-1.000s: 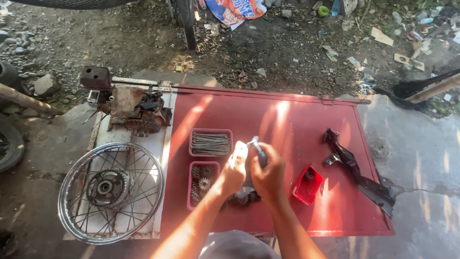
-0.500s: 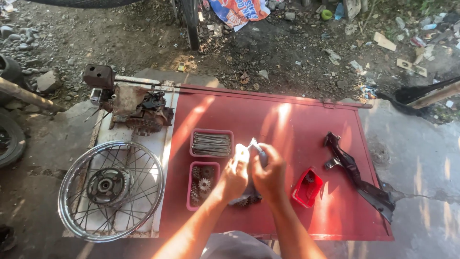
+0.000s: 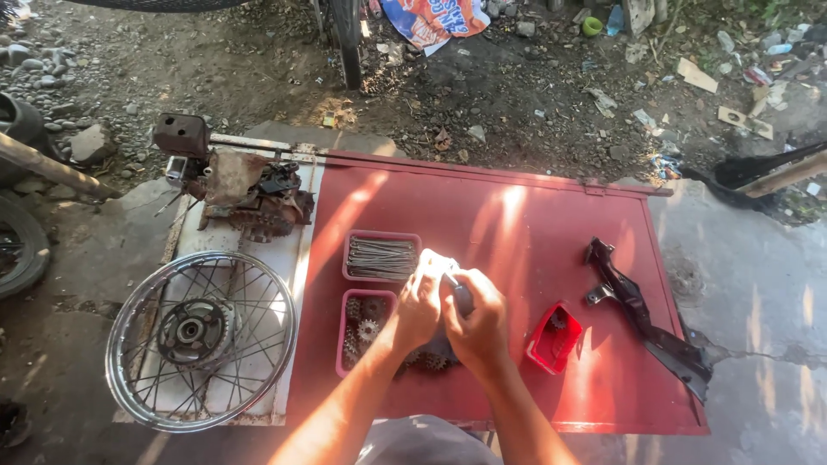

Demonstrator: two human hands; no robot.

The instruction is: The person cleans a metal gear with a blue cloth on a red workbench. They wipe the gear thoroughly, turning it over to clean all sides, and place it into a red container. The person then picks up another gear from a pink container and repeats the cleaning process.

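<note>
Fingers: both sets of fingers are curled tight and pressed together around one small dark part, held up over the red sheet.
Left hand point(image 3: 419, 306): it pinches the top of the small dark part, right where bright sun falls on it.
Right hand point(image 3: 476, 323): it wraps around the lower end of the small dark part point(image 3: 459, 293) and touches the left hand.
Where the part is: it sits between the two hands, above the red metal sheet point(image 3: 517, 232) that lies flat on the ground. It is too hidden by fingers to tell its kind.
Under the hands: a dark toothed gear point(image 3: 431, 357) lies on the sheet, partly hidden.
Near the left hand: a pink tray of gears point(image 3: 362, 331) is just beside it, and a pink tray of thin metal rods point(image 3: 382, 257) sits right behind that one.
Near the right hand: a small red tray point(image 3: 554, 337) lies close by, and a long black bracket point(image 3: 642, 314) lies farther out.
Off to the left: a spoked wheel point(image 3: 202, 340) rests on a white board, with a rusty engine part point(image 3: 245, 194) behind it.
How to do it well: I think it helps to keep the part low over the sheet, so a dropped bit lands on red metal and not in the dirt. Holding one hand steady while the other works looks wise. Turning away from the sun glare could make small bits easier to see.
</note>
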